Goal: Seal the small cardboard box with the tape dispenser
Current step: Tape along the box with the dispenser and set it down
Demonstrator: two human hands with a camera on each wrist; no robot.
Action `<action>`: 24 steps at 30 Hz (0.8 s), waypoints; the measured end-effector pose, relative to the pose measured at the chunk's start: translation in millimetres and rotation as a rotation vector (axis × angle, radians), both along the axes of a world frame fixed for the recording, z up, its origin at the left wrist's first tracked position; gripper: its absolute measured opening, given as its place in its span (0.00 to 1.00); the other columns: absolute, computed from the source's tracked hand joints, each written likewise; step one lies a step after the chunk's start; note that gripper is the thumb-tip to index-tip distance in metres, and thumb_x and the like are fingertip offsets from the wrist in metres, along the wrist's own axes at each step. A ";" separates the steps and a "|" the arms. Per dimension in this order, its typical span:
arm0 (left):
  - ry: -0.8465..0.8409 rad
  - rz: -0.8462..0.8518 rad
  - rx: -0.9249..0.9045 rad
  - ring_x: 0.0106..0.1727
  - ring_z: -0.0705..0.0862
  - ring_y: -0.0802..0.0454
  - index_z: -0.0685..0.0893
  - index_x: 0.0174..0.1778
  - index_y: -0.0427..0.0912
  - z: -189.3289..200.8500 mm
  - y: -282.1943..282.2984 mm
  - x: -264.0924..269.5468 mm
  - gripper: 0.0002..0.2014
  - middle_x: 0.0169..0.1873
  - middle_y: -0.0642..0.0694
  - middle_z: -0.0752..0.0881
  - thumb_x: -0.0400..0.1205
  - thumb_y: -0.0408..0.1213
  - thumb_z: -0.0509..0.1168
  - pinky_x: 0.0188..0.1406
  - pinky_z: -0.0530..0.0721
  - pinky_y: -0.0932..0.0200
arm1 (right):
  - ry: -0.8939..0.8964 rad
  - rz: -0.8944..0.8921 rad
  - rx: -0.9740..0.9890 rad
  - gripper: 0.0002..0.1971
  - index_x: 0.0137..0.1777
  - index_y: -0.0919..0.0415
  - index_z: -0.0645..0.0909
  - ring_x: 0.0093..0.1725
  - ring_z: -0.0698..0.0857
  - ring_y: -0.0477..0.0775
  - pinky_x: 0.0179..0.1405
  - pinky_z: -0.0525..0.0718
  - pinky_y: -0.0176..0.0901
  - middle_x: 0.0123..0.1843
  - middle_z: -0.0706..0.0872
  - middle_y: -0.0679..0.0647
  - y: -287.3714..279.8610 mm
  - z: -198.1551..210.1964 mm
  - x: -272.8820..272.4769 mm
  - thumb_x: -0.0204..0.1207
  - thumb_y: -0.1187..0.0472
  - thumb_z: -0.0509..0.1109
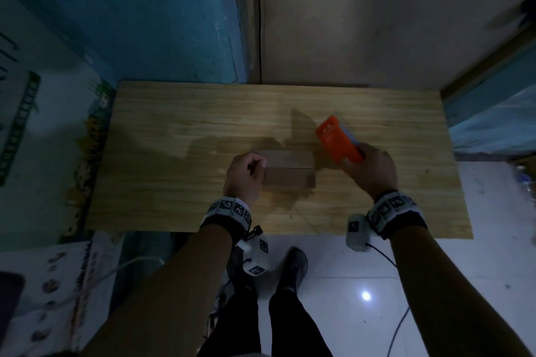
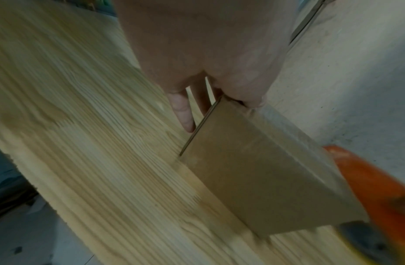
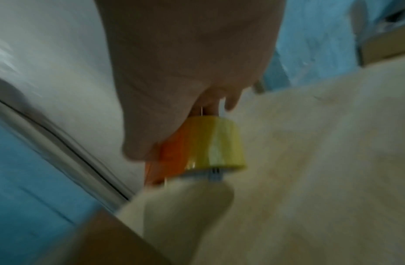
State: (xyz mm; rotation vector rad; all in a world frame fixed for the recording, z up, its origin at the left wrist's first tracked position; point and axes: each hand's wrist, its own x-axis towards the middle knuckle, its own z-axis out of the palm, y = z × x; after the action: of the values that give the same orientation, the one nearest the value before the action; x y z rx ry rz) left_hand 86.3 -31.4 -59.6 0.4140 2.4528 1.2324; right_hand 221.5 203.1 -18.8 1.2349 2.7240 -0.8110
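Note:
A small brown cardboard box (image 1: 288, 169) lies on the wooden table (image 1: 174, 153), its top flaps meeting in a seam. My left hand (image 1: 246, 174) grips the box's left end, thumb on top and fingers down the side. The left wrist view shows that box (image 2: 253, 170) with fingers (image 2: 183, 111) against its end. My right hand (image 1: 369, 168) holds an orange tape dispenser (image 1: 338, 139) tilted above the table, just right of the box. The right wrist view shows the dispenser (image 3: 169, 152) with its yellowish tape roll (image 3: 215, 143) under my hand (image 3: 185, 71).
The table stands against a blue and beige wall (image 1: 348, 23). White tiled floor (image 1: 377, 284) and my feet lie below the near edge. A patterned cloth (image 1: 58, 153) lies left of the table, and a cable (image 1: 397, 327) trails on the floor.

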 end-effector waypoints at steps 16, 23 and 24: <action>-0.113 0.100 -0.039 0.59 0.86 0.48 0.86 0.62 0.44 12.5 1.8 3.0 0.12 0.59 0.45 0.87 0.84 0.41 0.65 0.50 0.79 0.61 | 0.220 0.306 -0.409 0.19 0.33 0.55 0.83 0.22 0.83 0.46 0.22 0.81 0.41 0.26 0.84 0.50 -46.5 65.1 -63.3 0.78 0.43 0.74; -0.334 0.108 0.166 0.59 0.85 0.48 0.85 0.63 0.41 4.9 -4.8 -0.2 0.13 0.58 0.45 0.87 0.85 0.39 0.64 0.56 0.84 0.56 | 0.150 0.312 -0.444 0.24 0.38 0.71 0.84 0.21 0.80 0.44 0.20 0.75 0.33 0.25 0.81 0.54 -47.5 53.8 -77.3 0.78 0.45 0.74; -0.374 0.114 0.208 0.59 0.85 0.48 0.84 0.64 0.40 6.9 -5.2 0.1 0.13 0.59 0.44 0.87 0.85 0.38 0.64 0.55 0.83 0.59 | 0.143 0.320 -0.445 0.24 0.38 0.71 0.84 0.20 0.79 0.43 0.19 0.75 0.32 0.25 0.81 0.53 -47.1 53.8 -78.3 0.79 0.46 0.74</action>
State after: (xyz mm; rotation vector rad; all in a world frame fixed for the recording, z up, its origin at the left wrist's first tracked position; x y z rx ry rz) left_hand 86.4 -36.6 -52.7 0.0846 2.0645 1.4694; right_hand 143.2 156.0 35.0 0.6577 2.5336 -1.3970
